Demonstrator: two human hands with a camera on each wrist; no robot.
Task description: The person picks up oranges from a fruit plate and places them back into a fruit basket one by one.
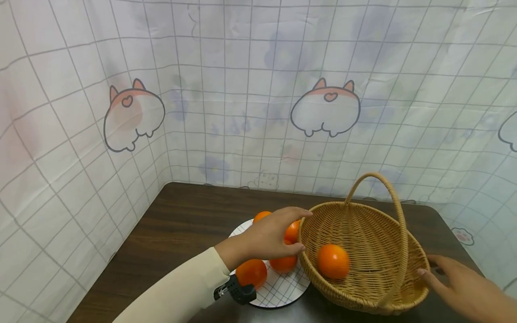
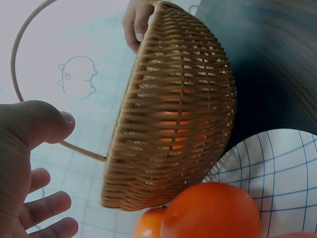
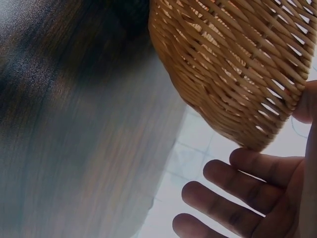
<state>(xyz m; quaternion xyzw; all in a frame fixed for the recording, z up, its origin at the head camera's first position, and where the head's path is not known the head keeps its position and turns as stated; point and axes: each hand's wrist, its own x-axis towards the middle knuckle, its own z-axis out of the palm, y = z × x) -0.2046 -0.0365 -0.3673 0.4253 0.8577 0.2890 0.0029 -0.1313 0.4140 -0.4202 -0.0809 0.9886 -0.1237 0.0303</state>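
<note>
A wicker basket (image 1: 363,242) with an arched handle stands at the right of the table, one orange fruit (image 1: 333,261) inside it. My left hand (image 1: 268,235) hovers over a plate by the basket's left rim, thumb and fingers spread and holding nothing; the left wrist view shows it apart from the wicker. My right hand (image 1: 458,278) pinches the basket's right rim, thumb on the inner side. In the right wrist view its other fingers (image 3: 228,206) extend outside, fairly straight. Several orange, persimmon-like fruits (image 2: 210,213) lie on the white checked plate (image 1: 278,294), partly hidden by my left hand.
The dark wooden table (image 1: 177,224) reaches back to a white grid-patterned curtain (image 1: 250,89) that hangs behind and at both sides. Basket and plate overlap closely in the head view. A black strap device (image 1: 241,290) sits on the left wrist.
</note>
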